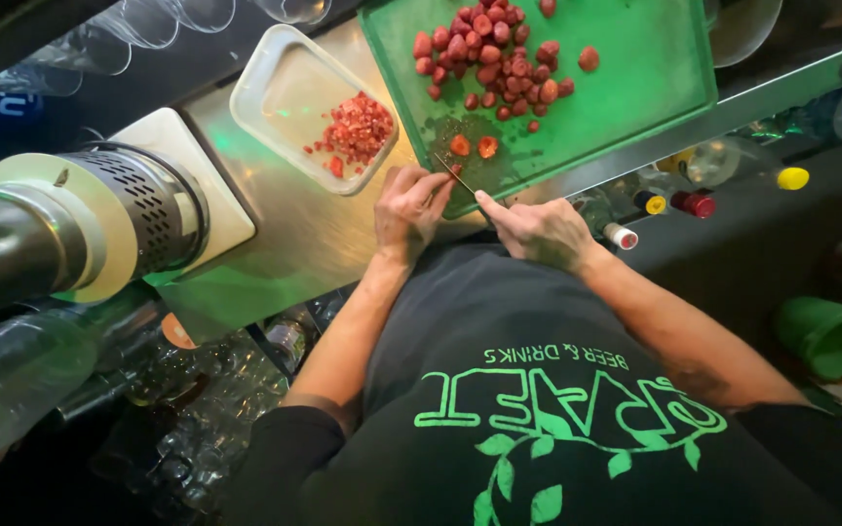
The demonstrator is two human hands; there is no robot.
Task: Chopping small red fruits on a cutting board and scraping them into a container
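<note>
A green cutting board [635,68] lies on the steel counter and carries a heap of whole strawberries [489,49]. Two cut strawberry halves [473,146] lie closer to me. At the board's near edge my right hand [538,229] grips a small knife [452,173], index finger stretched along it and blade pointing away. My left hand [409,203] is curled beside the blade, fingertips pinching a small red strawberry piece [456,169]. Left of the board stands a white rectangular tub [285,78] holding diced strawberry [358,131].
A metal cylinder machine on a white base [119,214] stands at the left on the steel counter [285,253]. Clear plastic cups [148,19] line the far edge. Capped bottles [694,203] sit below the counter at right, a green bucket [830,336] further right.
</note>
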